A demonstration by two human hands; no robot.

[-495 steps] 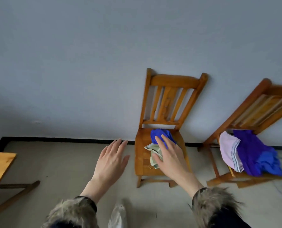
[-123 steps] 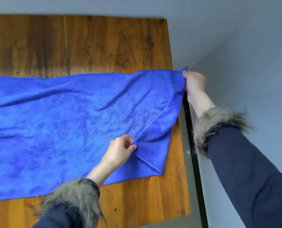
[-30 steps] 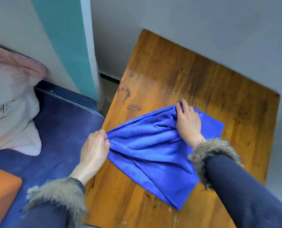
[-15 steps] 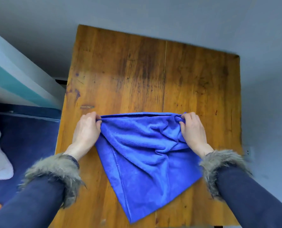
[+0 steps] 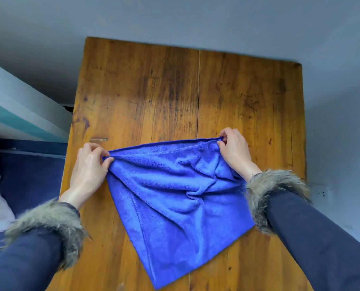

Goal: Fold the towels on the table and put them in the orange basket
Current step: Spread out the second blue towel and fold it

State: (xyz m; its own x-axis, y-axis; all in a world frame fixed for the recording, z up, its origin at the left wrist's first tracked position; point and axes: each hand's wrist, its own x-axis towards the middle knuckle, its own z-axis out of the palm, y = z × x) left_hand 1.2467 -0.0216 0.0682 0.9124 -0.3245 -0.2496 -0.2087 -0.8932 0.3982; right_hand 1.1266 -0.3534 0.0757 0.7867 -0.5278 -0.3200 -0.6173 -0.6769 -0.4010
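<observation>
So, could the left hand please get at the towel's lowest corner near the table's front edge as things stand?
Probably yes: bare table lies between the left hand and the blue towel, though that hand is pinching the top edge and must release first.

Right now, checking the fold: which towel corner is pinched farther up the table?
The right hand's corner of the towel; the left hand pinches lower.

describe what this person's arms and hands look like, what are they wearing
Both hands, left hand and right hand, are bare: no gloves or rings visible. Each arm wears a dark navy sleeve ending in a shaggy grey-brown fur cuff at the wrist.
</observation>
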